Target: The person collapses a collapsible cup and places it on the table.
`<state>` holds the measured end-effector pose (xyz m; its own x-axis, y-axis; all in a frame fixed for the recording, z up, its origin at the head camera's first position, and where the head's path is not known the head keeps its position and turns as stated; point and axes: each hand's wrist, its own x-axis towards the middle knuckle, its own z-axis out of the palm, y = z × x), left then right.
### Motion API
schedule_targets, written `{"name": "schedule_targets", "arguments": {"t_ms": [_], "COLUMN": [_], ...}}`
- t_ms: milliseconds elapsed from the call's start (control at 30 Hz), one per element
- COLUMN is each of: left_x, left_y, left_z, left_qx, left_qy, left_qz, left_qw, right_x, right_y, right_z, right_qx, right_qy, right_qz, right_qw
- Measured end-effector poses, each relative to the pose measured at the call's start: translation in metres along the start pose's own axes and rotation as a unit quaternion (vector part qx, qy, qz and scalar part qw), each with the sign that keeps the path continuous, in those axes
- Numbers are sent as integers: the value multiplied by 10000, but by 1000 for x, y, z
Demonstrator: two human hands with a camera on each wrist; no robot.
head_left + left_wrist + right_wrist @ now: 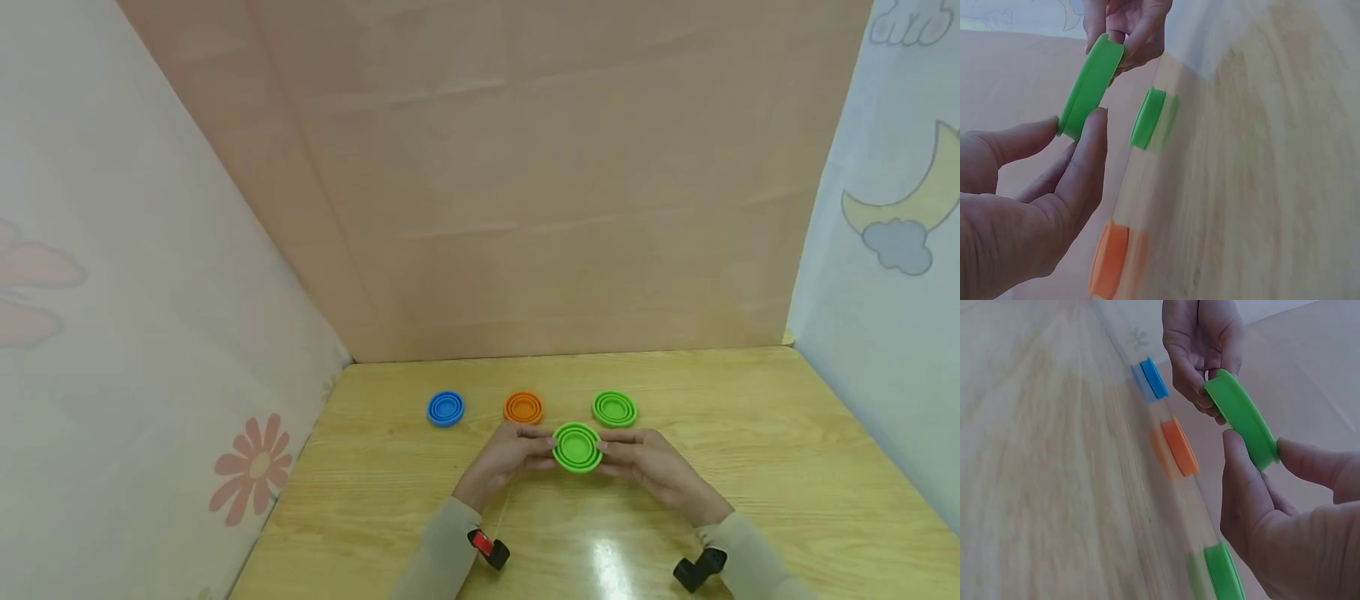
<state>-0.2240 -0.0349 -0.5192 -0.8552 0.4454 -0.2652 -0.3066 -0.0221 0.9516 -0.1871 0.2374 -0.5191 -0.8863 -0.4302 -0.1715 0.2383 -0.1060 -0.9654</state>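
Note:
A green collapsible cup, folded flat into rings, is held above the table between both hands, its ringed face toward the head camera. My left hand pinches its left edge between thumb and fingers. On the opposite edge, my right hand pinches it the same way. Both wrist views show this cup edge-on, tilted and apart from the tabletop. Behind the hands, a second flat green cup lies on the table. An orange one lies beyond my left hand, and a blue one farther left.
The wooden table ends at a tan back panel. Pale walls with printed flowers and a moon stand on either side. Each wrist bears a small black camera.

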Motion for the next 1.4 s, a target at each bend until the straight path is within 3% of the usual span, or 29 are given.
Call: {"name": "schedule_targets", "arguments": {"t_ms": [233, 500, 733, 933, 1100, 1400], "left_x": [24, 60, 90, 110, 120, 121], "left_y": [10, 18, 29, 29, 19, 20], "left_z": [26, 69, 105, 129, 146, 171], "left_qx": [174, 49, -14, -76, -249, -262], "left_qy": [-45, 141, 398, 508, 635, 1093], "left_qz": [94, 127, 74, 172, 92, 17], "left_qw": [9998, 9998, 9992, 9985, 9976, 9937], "right_x": [-7, -13, -23, -28, -31, -33], "right_y": [-10, -24, -36, -34, -29, -27], "right_z": [-29, -74, -119, -147, -167, -193], "right_qx": [96, -270, 318, 418, 467, 692], "right_qy": [280, 690, 311, 404, 405, 119], "right_qz": [67, 111, 31, 11, 171, 309], "right_qw": [9995, 9972, 9990, 9983, 9979, 9971]}}
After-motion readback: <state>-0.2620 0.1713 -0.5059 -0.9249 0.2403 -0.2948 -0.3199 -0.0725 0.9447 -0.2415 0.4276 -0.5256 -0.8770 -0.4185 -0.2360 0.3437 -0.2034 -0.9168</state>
